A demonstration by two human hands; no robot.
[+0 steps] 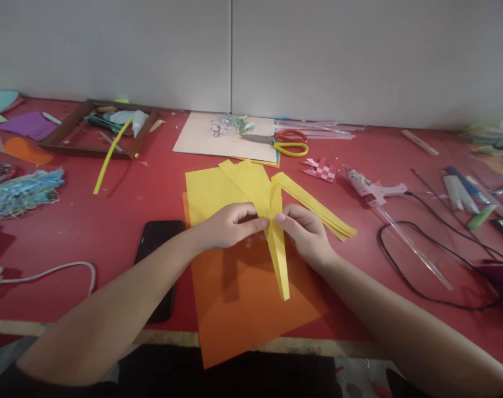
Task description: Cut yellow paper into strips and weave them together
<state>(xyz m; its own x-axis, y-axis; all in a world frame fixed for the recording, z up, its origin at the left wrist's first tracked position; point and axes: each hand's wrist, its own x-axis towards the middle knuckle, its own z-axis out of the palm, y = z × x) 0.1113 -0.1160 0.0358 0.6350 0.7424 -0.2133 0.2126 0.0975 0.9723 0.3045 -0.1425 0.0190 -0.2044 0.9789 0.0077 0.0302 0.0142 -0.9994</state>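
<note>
Between my two hands hangs a folded yellow paper strip, its lower end pointing toward me. My left hand pinches it from the left with thumb and bent fingers. From the right, my right hand grips the same strip, thumb on top. Behind my hands lies a yellow paper sheet, with more strips across it. Several cut yellow strips fan out to the right, by my right hand. Under my hands is an orange paper sheet, jutting over the table's front edge.
A black phone lies left of the paper. Scissors rest at the back on pale sheets. To the right are a pink glue gun with a looping black cord and several markers. A brown frame stands back left.
</note>
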